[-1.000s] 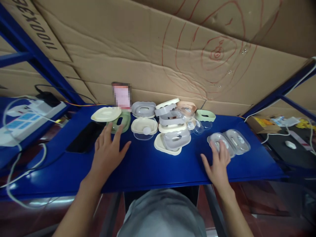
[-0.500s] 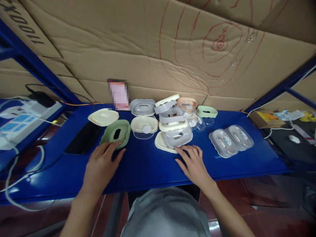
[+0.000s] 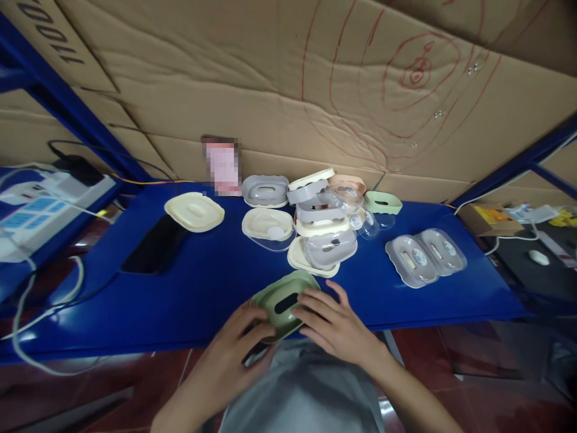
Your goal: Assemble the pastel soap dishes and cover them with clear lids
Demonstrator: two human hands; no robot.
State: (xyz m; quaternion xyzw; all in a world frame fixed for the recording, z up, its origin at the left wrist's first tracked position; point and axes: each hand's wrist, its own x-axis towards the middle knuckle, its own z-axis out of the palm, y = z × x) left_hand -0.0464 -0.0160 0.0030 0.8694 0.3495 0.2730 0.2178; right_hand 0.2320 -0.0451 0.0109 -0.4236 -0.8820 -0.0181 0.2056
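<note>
A green soap dish (image 3: 283,281) with a long slot in its middle is held tilted at the table's front edge. My left hand (image 3: 243,343) grips its left end, fingers curled over the rim. On its right end lies my right hand (image 3: 331,319), fingertips over the rim and inside by the slot, one finger raised. Just behind the dish, a grey soap dish in clear plastic (image 3: 331,248) rests on a cream tray (image 3: 295,255). To the far left lies a cream oval tray (image 3: 195,211).
A pile of cream, grey and peach dishes (image 3: 320,210) stands at the back middle. Two joined grey dishes with clear covers (image 3: 412,261) lie to the right. A black phone-like slab (image 3: 153,246), a power strip (image 3: 49,210) and cables are on the left. Cardboard (image 3: 225,78) walls the back.
The green soap dish has come from the left of the table to the front middle, up in my hands. My right hand has left the grey dish and now touches the green one.
</note>
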